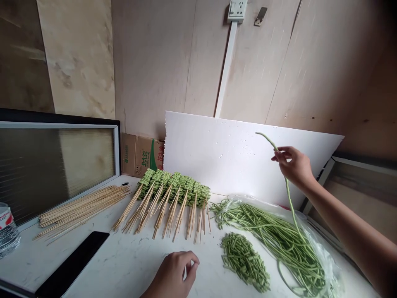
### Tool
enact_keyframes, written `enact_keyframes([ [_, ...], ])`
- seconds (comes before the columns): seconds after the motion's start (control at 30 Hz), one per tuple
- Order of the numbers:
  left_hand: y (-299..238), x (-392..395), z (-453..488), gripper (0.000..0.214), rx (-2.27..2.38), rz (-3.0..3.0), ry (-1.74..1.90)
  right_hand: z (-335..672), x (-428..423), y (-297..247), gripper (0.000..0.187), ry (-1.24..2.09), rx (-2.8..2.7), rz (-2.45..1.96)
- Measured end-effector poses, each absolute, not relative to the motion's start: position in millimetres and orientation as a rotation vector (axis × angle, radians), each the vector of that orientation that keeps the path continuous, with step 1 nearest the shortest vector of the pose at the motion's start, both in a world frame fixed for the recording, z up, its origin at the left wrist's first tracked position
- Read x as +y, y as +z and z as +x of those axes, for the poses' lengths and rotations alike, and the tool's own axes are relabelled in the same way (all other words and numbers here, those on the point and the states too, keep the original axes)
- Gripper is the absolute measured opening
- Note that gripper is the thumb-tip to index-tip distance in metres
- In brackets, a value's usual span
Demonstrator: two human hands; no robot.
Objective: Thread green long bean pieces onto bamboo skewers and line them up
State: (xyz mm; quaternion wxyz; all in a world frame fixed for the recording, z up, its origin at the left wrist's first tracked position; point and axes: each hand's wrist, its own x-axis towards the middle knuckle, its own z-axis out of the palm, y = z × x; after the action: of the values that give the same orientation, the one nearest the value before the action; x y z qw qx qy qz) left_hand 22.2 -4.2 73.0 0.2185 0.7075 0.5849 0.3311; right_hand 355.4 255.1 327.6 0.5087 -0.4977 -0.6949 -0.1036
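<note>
Pinched between the thumb and fingers of my right hand (293,163) is one long green bean (289,198), raised in front of the white board. Its upper tip curves up to the left, and its lower part hangs down to a heap of long beans (263,227) on a clear plastic bag (328,256). My left hand (178,273) is over the front of the table, fingers curled and thumb near the forefinger, with nothing visible in it. To its right lies a pile of short cut bean pieces (245,263). Skewered bean pieces (175,184) are stacked behind, their bare stick ends fanned toward me.
Loose bamboo skewers (85,209) lie at the left of the white table (124,265). A black phone-like slab (74,263) and a water bottle (8,231) are nearer. A cardboard box (141,155) and white foam board (211,153) stand against the wall.
</note>
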Motion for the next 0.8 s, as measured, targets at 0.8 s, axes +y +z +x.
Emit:
enact_keyframes([
  [0.8,90.1,-13.1,20.0,0.028,1.872,1.867,0.907,172.5,72.5,359.1,0.022,0.736,-1.747,-0.56],
])
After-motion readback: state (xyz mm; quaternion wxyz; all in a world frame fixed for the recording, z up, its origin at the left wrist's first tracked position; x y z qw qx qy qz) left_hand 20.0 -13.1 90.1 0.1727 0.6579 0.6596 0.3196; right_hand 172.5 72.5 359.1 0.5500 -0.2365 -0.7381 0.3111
